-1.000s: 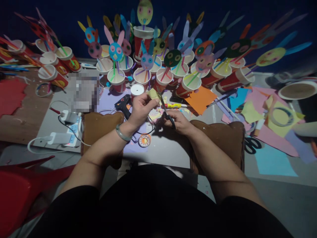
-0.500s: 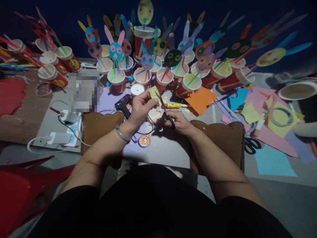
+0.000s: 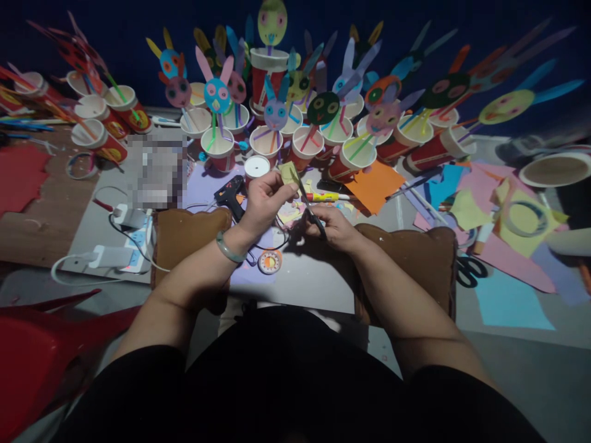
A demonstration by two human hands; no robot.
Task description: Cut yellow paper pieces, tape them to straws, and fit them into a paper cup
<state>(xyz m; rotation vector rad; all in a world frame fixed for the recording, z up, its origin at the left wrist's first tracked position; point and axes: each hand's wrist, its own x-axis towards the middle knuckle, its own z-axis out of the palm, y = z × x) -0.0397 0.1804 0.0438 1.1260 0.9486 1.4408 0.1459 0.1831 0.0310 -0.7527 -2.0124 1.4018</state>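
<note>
My left hand (image 3: 265,200) pinches a small piece of yellow paper (image 3: 289,173) between thumb and fingers. Black-handled scissors (image 3: 314,218) are gripped in my right hand (image 3: 335,229), their blades reaching up to the right edge of the paper. Beneath both hands lie yellow and pink paper scraps (image 3: 295,212) and a yellow-and-red marker or glue stick (image 3: 327,197). A black glue gun (image 3: 231,195) rests just left of my left hand, beside an upturned or lidded white-topped cup (image 3: 257,167).
Several red paper cups (image 3: 217,151) with paper rabbit heads on straws fill the back. Coloured paper sheets (image 3: 512,246), a tape roll (image 3: 525,218) and other scissors (image 3: 471,271) lie right. A power strip (image 3: 138,246) with plugs is left; brown cushions (image 3: 406,264) line the front edge.
The yellow paper in my left hand has tilted slightly against the scissor blades. Both hands have otherwise stayed nearly in the same place.
</note>
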